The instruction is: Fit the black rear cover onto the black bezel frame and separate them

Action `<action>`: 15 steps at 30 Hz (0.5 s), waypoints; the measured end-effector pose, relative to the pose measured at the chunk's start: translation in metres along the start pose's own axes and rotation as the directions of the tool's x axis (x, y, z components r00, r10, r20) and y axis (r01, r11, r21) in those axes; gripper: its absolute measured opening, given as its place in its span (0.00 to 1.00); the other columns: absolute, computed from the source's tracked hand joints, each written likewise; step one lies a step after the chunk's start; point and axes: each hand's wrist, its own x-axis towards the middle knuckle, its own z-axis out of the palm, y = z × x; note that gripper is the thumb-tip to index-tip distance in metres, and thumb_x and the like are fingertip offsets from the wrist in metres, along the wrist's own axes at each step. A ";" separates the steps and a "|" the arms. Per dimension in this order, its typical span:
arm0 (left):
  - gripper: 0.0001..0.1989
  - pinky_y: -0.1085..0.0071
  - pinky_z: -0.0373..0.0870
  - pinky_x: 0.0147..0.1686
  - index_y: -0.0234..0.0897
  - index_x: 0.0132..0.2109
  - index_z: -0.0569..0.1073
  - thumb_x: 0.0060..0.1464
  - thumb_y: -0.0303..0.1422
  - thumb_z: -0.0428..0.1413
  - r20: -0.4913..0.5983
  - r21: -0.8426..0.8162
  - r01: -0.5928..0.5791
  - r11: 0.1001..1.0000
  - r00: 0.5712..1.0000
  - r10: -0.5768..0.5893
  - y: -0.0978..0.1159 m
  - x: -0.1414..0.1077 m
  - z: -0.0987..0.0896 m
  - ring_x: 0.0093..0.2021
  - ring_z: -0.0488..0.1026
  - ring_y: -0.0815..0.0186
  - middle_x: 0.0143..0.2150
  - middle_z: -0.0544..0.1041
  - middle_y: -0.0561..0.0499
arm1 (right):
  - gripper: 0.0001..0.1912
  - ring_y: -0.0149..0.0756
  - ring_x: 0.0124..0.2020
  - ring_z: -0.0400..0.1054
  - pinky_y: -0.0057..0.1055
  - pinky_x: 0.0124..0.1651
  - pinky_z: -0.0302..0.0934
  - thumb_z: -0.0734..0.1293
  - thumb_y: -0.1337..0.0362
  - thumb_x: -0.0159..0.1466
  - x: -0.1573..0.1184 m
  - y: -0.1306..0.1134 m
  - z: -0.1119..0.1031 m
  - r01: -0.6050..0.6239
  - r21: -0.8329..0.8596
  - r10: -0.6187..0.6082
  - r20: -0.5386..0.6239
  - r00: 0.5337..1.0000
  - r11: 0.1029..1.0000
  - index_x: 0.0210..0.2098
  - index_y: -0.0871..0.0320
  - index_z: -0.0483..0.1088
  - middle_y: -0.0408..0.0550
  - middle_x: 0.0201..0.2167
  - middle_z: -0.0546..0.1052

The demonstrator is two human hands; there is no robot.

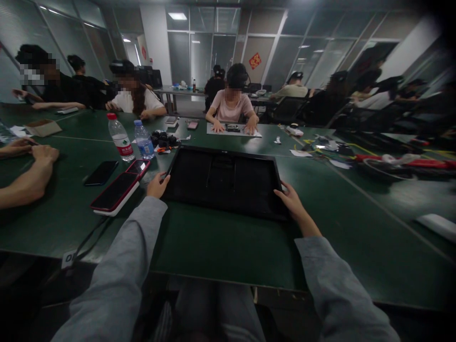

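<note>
A wide black panel (245, 187) with a raised rim, which looks like a monitor's casing, lies on the green table in front of me. A faint rectangular outline and slots show near its middle. My left hand (156, 185) grips its left edge, with the thumb on the rim. On the opposite side, my right hand (289, 197) holds the right edge, fingers on the rim and partly hidden under it. Left of my left hand, a red-edged phone (119, 190) rests on a white block with a cable.
A dark phone (101, 173), a red-capped bottle (121, 137) and a blue-capped bottle (144, 141) stand or lie left. Black items (164, 139) sit behind them. Another person's hands (44, 154) rest at far left. Cables and a red strip (402, 161) lie right. A person sits opposite.
</note>
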 end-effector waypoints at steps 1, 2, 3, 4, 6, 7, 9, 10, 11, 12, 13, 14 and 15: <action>0.27 0.59 0.69 0.57 0.40 0.64 0.73 0.65 0.48 0.54 -0.003 0.000 -0.001 1.000 1.000 0.001 0.000 0.000 0.000 0.54 0.78 0.54 0.50 0.83 0.42 | 0.47 0.53 0.39 0.79 0.52 0.44 0.77 0.74 0.52 0.54 0.002 -0.002 0.003 -0.002 0.029 0.002 0.002 1.000 1.000 0.70 0.52 0.58 0.52 0.41 0.83; 0.26 0.59 0.69 0.57 0.39 0.63 0.73 0.65 0.48 0.53 -0.006 0.000 0.000 1.000 1.000 0.000 0.001 -0.001 0.000 0.54 0.78 0.54 0.51 0.82 0.42 | 0.47 0.53 0.39 0.79 0.52 0.44 0.77 0.75 0.52 0.54 0.004 -0.004 0.005 0.007 0.043 -0.008 0.003 1.000 0.999 0.70 0.51 0.59 0.52 0.41 0.83; 0.26 0.59 0.69 0.57 0.39 0.63 0.73 0.65 0.48 0.53 -0.007 0.001 0.001 1.000 1.000 -0.001 0.001 -0.001 0.000 0.54 0.78 0.54 0.51 0.82 0.42 | 0.46 0.52 0.38 0.79 0.52 0.43 0.78 0.75 0.52 0.54 0.006 -0.005 0.006 0.028 0.043 -0.028 0.006 1.000 0.999 0.69 0.50 0.60 0.52 0.41 0.83; 0.26 0.59 0.69 0.57 0.39 0.64 0.73 0.65 0.48 0.52 -0.007 0.002 0.001 1.000 1.000 -0.001 0.001 -0.001 0.000 0.54 0.77 0.54 0.52 0.82 0.42 | 0.45 0.52 0.38 0.79 0.52 0.42 0.78 0.75 0.51 0.54 0.008 -0.007 0.008 0.055 0.036 -0.055 0.012 0.998 0.998 0.68 0.49 0.62 0.51 0.41 0.83; 0.26 0.59 0.69 0.58 0.39 0.63 0.73 0.66 0.48 0.51 -0.006 0.004 -0.005 1.000 1.000 0.005 0.000 -0.001 0.000 0.55 0.77 0.54 0.53 0.82 0.42 | 0.42 0.51 0.36 0.79 0.51 0.41 0.78 0.75 0.50 0.54 0.009 -0.008 0.009 0.096 0.028 -0.097 0.018 0.995 0.995 0.66 0.48 0.65 0.50 0.41 0.82; 0.26 0.59 0.69 0.57 0.39 0.63 0.73 0.66 0.48 0.51 -0.006 0.005 -0.006 1.000 1.000 0.006 0.000 0.000 0.000 0.56 0.77 0.54 0.53 0.82 0.42 | 0.42 0.51 0.36 0.79 0.50 0.40 0.78 0.75 0.49 0.54 0.008 -0.009 0.010 0.096 0.031 -0.097 0.021 0.995 0.995 0.66 0.48 0.65 0.50 0.41 0.82; 0.26 0.59 0.69 0.57 0.39 0.62 0.74 0.66 0.48 0.51 -0.003 0.012 0.000 1.000 1.000 0.000 -0.003 0.002 0.002 0.56 0.77 0.54 0.54 0.81 0.42 | 0.43 0.50 0.37 0.79 0.49 0.42 0.78 0.76 0.49 0.53 0.006 -0.010 0.010 0.054 0.051 -0.055 0.026 0.998 0.997 0.66 0.49 0.65 0.49 0.40 0.82; 0.26 0.59 0.69 0.57 0.40 0.62 0.74 0.66 0.49 0.51 -0.002 0.016 0.004 1.000 1.000 -0.004 -0.005 0.003 0.003 0.56 0.77 0.53 0.55 0.81 0.41 | 0.44 0.49 0.37 0.79 0.48 0.43 0.78 0.76 0.49 0.53 0.005 -0.010 0.010 0.028 0.061 -0.029 0.028 0.999 0.998 0.67 0.49 0.65 0.49 0.40 0.82; 0.26 0.59 0.70 0.56 0.40 0.62 0.74 0.66 0.49 0.51 -0.002 0.017 0.006 1.000 1.000 -0.006 -0.006 0.004 0.004 0.56 0.77 0.53 0.55 0.81 0.41 | 0.45 0.48 0.38 0.79 0.47 0.44 0.77 0.77 0.50 0.52 0.004 -0.010 0.011 0.011 0.066 -0.012 0.027 1.000 0.998 0.67 0.50 0.65 0.49 0.40 0.82; 0.26 0.59 0.70 0.56 0.40 0.62 0.75 0.66 0.50 0.51 -0.002 0.016 0.004 1.000 1.000 -0.004 -0.008 0.005 0.004 0.56 0.77 0.53 0.55 0.81 0.41 | 0.45 0.48 0.38 0.79 0.46 0.44 0.77 0.77 0.51 0.52 0.004 -0.010 0.011 0.006 0.068 -0.007 0.019 1.000 0.998 0.67 0.50 0.65 0.49 0.41 0.82; 0.26 0.59 0.70 0.56 0.40 0.62 0.75 0.65 0.50 0.51 -0.003 0.012 -0.003 1.000 1.000 0.003 -0.009 0.006 0.005 0.56 0.77 0.53 0.55 0.81 0.41 | 0.44 0.47 0.39 0.79 0.46 0.45 0.77 0.77 0.51 0.52 0.004 -0.010 0.012 0.009 0.069 -0.009 0.003 1.000 0.998 0.67 0.50 0.65 0.48 0.41 0.82; 0.26 0.59 0.70 0.56 0.40 0.61 0.75 0.65 0.50 0.51 -0.005 0.007 -0.011 1.000 1.000 0.011 -0.011 0.007 0.006 0.56 0.77 0.54 0.54 0.81 0.41 | 0.44 0.47 0.40 0.79 0.46 0.46 0.77 0.76 0.52 0.52 0.004 -0.010 0.012 0.016 0.069 -0.015 -0.012 1.000 0.997 0.66 0.49 0.65 0.48 0.42 0.82; 0.26 0.59 0.70 0.56 0.40 0.61 0.75 0.65 0.49 0.52 -0.008 0.002 -0.017 1.000 1.000 0.017 -0.011 0.007 0.006 0.56 0.77 0.54 0.54 0.81 0.41 | 0.44 0.47 0.40 0.79 0.46 0.46 0.77 0.76 0.53 0.51 0.004 -0.009 0.013 0.022 0.070 -0.020 -0.024 1.000 0.997 0.66 0.49 0.66 0.49 0.43 0.82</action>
